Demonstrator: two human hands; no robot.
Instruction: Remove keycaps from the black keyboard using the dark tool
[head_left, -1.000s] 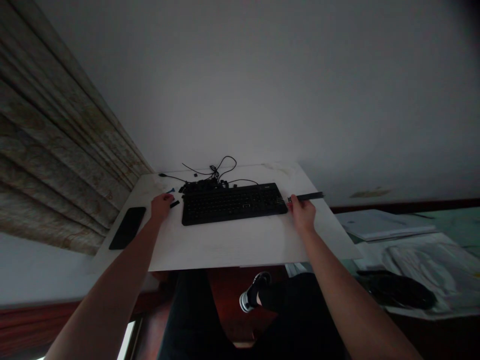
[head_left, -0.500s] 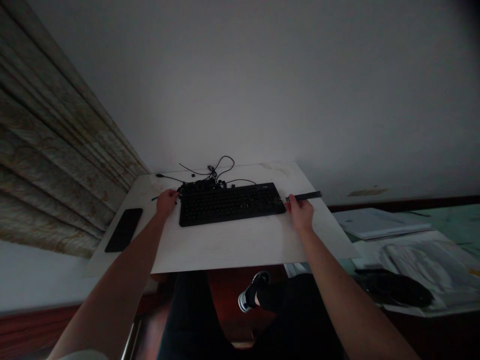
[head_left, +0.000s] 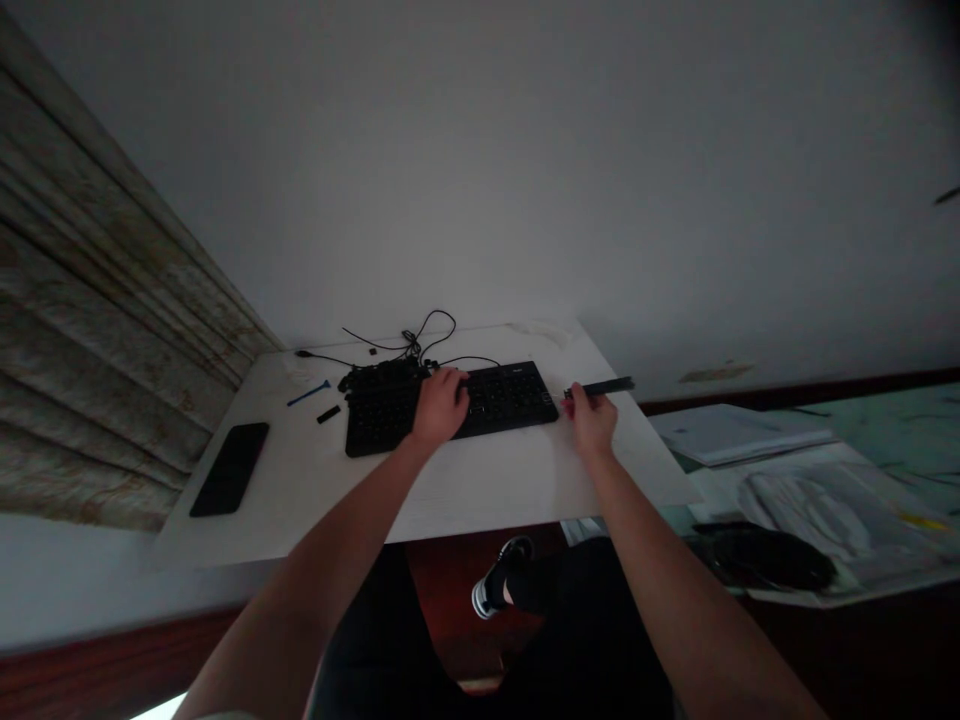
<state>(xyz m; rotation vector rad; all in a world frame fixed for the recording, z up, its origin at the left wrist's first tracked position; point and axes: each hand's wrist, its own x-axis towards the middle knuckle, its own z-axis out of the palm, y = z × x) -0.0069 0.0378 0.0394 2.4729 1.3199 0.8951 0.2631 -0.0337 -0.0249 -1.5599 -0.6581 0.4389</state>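
A black keyboard (head_left: 510, 397) lies on the white desk, with a few lighter spots among its keys where caps seem to be off. My left hand (head_left: 440, 405) is over the middle of it, fingers curled down onto the keys; anything between the fingertips is hidden. Just off the keyboard's right end, my right hand (head_left: 594, 418) grips a long dark flat tool (head_left: 611, 385) that points right. Behind the keyboard's left part lies a heap of small black pieces (head_left: 379, 374), probably keycaps. A blue stick (head_left: 309, 392) and a small black block (head_left: 328, 414) lie left of the keyboard.
A black phone (head_left: 230, 468) rests at the desk's (head_left: 480, 490) left side. A thin black cable (head_left: 437, 320) loops behind the keyboard near the wall. Papers (head_left: 739, 432) and a dark pouch-like item (head_left: 772, 555) lie on a lower surface at right. A curtain (head_left: 112, 300) hangs at left.
My left hand has moved right, from beside the keyboard's left end to its middle, uncovering the blue stick and small block. My right hand still holds the dark tool. The view has shifted slightly.
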